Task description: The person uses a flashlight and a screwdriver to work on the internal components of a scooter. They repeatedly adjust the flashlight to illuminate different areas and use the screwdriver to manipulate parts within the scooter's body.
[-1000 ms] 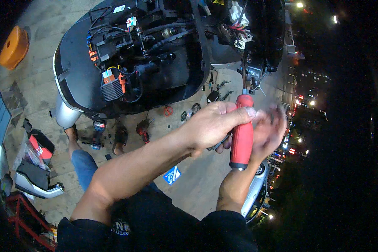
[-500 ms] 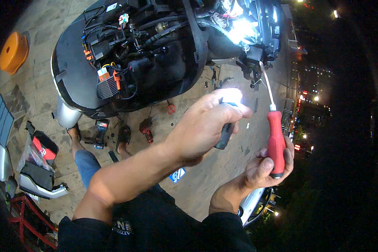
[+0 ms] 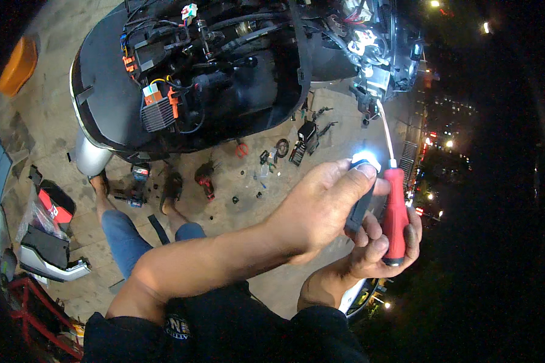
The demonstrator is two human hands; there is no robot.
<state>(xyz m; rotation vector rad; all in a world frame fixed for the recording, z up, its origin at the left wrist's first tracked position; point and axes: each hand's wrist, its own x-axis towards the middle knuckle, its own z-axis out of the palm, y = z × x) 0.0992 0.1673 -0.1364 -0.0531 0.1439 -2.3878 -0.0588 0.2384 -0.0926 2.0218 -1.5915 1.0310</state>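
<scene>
My left hand [image 3: 327, 206] is closed round a small dark flashlight [image 3: 361, 202], whose lit end points away toward the wiring of a partly stripped scooter [image 3: 254, 103]. A screwdriver [image 3: 395, 212] with a red handle is gripped in my right hand [image 3: 375, 245], just right of the flashlight. Its shaft runs up to a dark bracket [image 3: 364, 101] at the scooter's right end; whether the tip touches is hard to tell. Light falls on the exposed wires and connectors [image 3: 366, 45] above it. A finned metal part [image 3: 158, 117] with orange connectors sits on the scooter's dark body.
On the paved floor lie a red power tool [image 3: 204, 181], a blue drill [image 3: 134, 184], red-handled pliers or scissors [image 3: 241, 149] and several small parts. An orange stool [image 3: 18, 66], removed panels [image 3: 48, 251] and a red metal frame [image 3: 33, 314] are at left.
My left hand and the flashlight have moved right, close beside the screwdriver, and the beam has shifted. The right hand still grips the screwdriver. The scooter sits slightly farther right in view.
</scene>
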